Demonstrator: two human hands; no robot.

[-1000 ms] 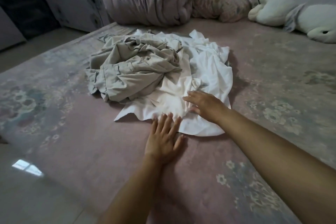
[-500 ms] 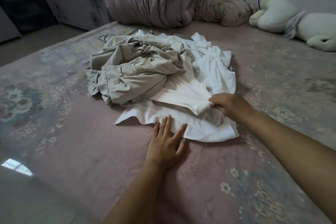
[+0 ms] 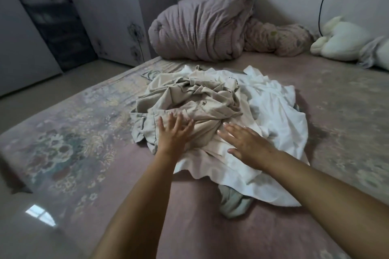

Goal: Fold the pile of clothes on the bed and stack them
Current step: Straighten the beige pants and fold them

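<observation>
The crumpled beige button shirt [image 3: 189, 101] lies on the left of the pile before me, upon the white cotton garment [image 3: 273, 115] spreading right. My left hand [image 3: 174, 134] rests on the shirt, my right hand [image 3: 246, 145] just beside it. Behind, a rolled mauve quilt [image 3: 202, 23] sits on the floral bedsheet [image 3: 69, 143], a white plush toy [image 3: 341, 40] far right.

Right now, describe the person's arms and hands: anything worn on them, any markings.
Both forearms are bare up to the frame edge; no sleeves show. The left hand and right hand wear no gloves, and no rings, watch or bracelets are visible. Fingernails are short and look unpainted. No markings show.
</observation>
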